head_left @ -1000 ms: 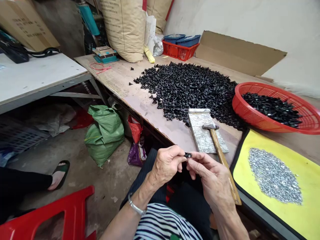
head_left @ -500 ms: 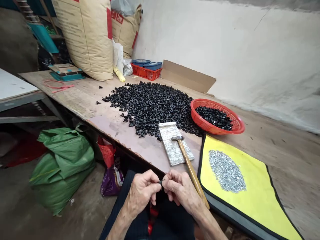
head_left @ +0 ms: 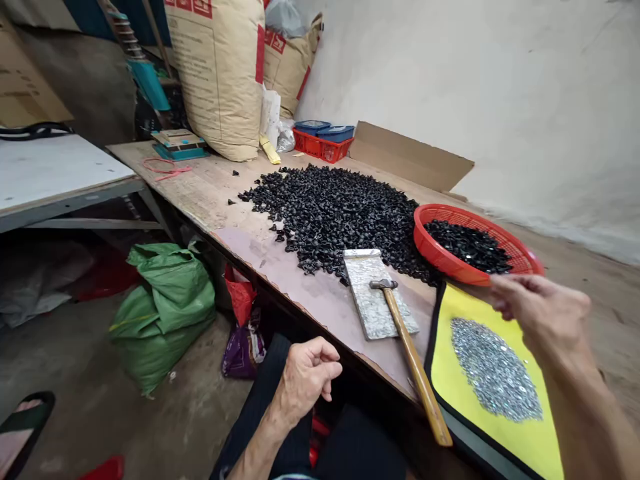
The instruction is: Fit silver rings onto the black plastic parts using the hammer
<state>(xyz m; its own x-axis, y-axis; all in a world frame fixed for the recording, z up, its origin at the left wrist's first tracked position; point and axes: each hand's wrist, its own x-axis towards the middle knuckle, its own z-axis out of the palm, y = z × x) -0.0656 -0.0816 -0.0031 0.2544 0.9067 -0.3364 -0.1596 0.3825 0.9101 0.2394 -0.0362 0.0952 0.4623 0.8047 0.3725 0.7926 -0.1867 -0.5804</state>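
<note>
My left hand [head_left: 307,373] rests over my lap below the table edge, curled into a loose fist with nothing showing in it. My right hand [head_left: 540,310] is raised over the yellow mat [head_left: 445,363], just in front of the red basket [head_left: 430,252]. Its fingers are bunched together and point toward the basket. Whatever they hold is hidden. The basket contains small black parts [head_left: 467,243]. A large heap of the same black parts [head_left: 340,207] covers the wooden table [head_left: 210,187]. A pile of tiny silver pieces [head_left: 495,370] lies on the mat.
A hammer [head_left: 415,363] lies with its head on a metal plate [head_left: 367,303] near the table edge. Tall paper sacks [head_left: 220,73], a small red crate [head_left: 320,148] and cardboard [head_left: 410,157] stand at the back. A green bag [head_left: 165,300] sits on the floor. Someone's sandalled foot [head_left: 25,423] shows at lower left.
My hands were together over my lap, pinching a small black part. They have separated: the right hand rose toward the red basket and the left stayed curled over my lap. The camera shifted.
</note>
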